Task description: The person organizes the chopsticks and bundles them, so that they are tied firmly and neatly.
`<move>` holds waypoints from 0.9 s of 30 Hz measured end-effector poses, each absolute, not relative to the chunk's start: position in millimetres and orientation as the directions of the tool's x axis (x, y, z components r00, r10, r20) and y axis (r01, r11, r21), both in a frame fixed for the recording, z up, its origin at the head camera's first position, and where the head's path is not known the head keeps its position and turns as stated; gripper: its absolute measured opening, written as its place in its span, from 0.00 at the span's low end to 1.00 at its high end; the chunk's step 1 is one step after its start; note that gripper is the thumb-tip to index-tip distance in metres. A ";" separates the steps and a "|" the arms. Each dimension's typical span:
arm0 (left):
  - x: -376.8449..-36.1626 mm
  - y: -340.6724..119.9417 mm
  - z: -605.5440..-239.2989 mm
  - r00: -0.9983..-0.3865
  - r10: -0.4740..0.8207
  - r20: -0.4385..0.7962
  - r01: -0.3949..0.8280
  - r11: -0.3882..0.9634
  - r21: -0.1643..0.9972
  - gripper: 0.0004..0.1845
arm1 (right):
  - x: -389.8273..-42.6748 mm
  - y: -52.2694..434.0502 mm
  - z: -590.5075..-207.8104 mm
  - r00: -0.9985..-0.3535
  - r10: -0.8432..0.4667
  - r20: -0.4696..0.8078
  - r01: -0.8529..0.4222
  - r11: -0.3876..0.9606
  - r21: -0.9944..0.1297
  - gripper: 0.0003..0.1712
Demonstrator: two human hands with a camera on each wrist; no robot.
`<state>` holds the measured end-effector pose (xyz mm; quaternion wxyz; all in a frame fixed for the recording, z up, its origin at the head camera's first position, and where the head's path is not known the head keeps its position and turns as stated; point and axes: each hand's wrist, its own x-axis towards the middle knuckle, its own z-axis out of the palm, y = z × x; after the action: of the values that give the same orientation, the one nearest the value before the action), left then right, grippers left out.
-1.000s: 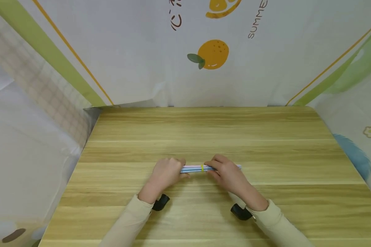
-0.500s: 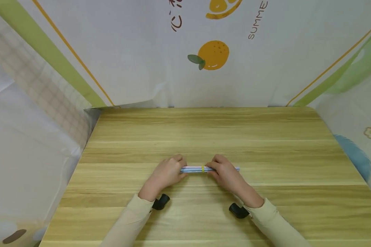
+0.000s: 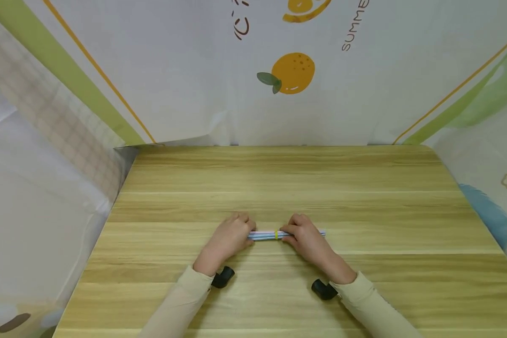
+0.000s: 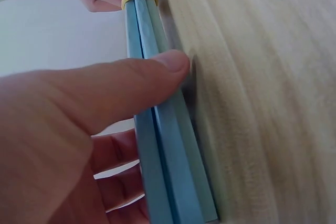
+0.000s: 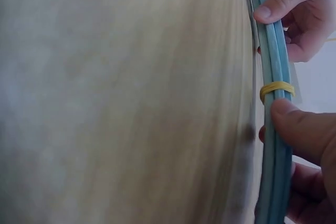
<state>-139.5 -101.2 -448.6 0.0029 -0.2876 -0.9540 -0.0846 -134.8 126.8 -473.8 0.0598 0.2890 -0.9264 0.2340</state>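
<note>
A bundle of slim pastel chopsticks (image 3: 264,235), square-edged in the wrist views, lies crosswise between the hands, low over the wooden table. A yellow rubber band (image 3: 276,234) goes round it near the middle. My left hand (image 3: 230,236) holds the left end, its thumb (image 4: 152,74) along the near face and the fingers behind. Beside the band, my right hand (image 3: 306,237) pinches the bundle with thumb (image 5: 299,127) and fingers. The right tips of the chopsticks stick out past this hand. Part of the left end is hidden under the left hand in the head view.
The wooden table (image 3: 279,178) reaches back to a white curtain (image 3: 173,84) printed with oranges. More cloth hangs at the left and right sides. Black wrist mounts (image 3: 222,278) show below both cuffs.
Both hands keep hold of the chopsticks. The right hand has shifted slightly left, and the bundle sits a little lower in the head view, with less of its right end showing.
</note>
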 end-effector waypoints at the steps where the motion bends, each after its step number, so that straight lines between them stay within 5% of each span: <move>1: -138.9 -100.8 -449.4 -0.836 0.546 0.050 0.546 0.822 0.159 0.14 | -134.1 126.9 -474.3 -0.827 -0.506 0.245 -0.562 0.729 -0.391 0.12; 27: -138.0 -104.5 -460.0 -0.844 0.536 0.032 0.533 0.828 0.172 0.14 | -139.2 133.6 -485.4 -0.806 -0.530 0.262 -0.592 0.728 -0.345 0.14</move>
<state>-138.0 -104.5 -460.0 -0.0090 -0.2795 -0.9561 -0.0873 -139.2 133.6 -485.4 0.0728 0.3027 -0.9268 0.2101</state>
